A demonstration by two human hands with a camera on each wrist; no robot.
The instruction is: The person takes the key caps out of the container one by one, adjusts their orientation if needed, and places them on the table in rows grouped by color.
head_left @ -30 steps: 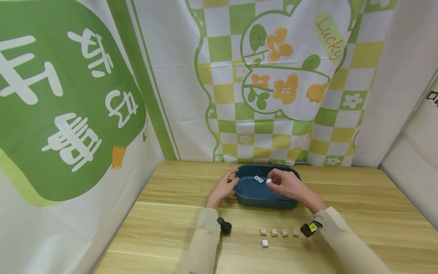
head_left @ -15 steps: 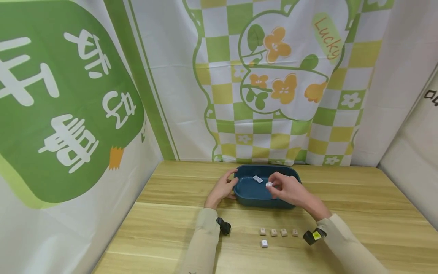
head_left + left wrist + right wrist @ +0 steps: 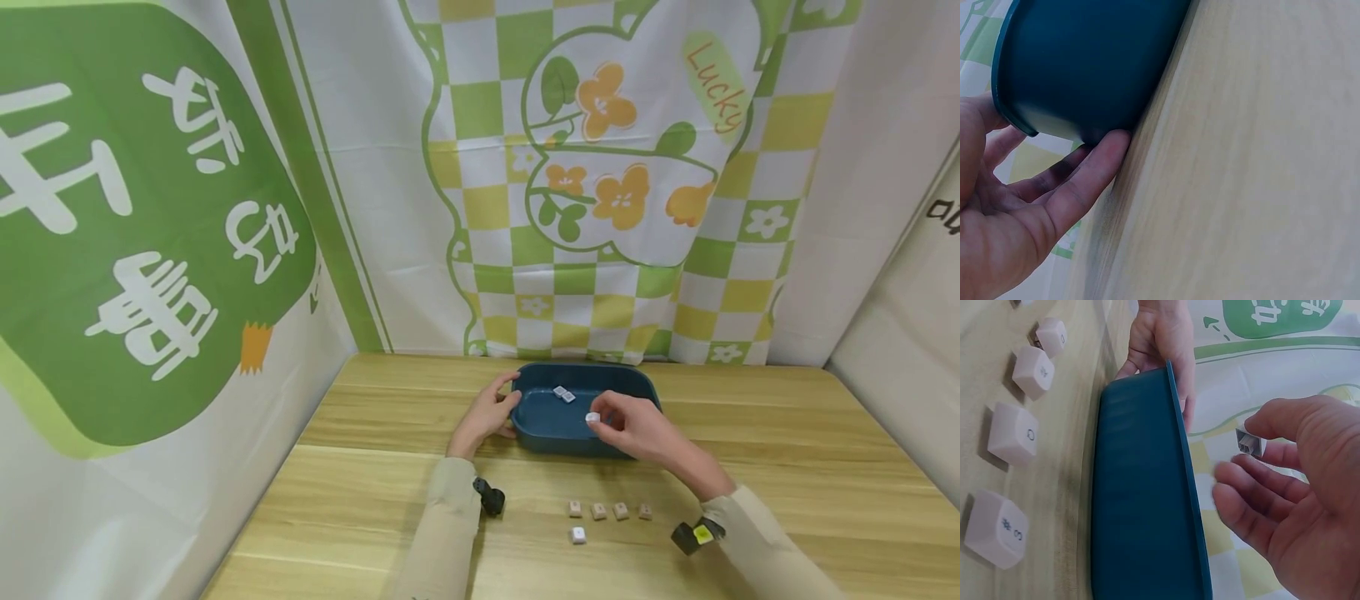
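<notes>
1. Keycap (image 3: 592,417) hangs above the blue tub (image 3: 555,446) near its front rim, pinched by the right hand (image 3: 637,425).
2. Left hand (image 3: 486,414) grips the tub's left end.
3. A strip of table (image 3: 536,479) leaves room between tub and four pinkish keys (image 3: 598,512) in a row.

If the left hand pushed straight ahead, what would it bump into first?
Probably the blue tub: the left hand points at its end and seems to be touching it.
</notes>
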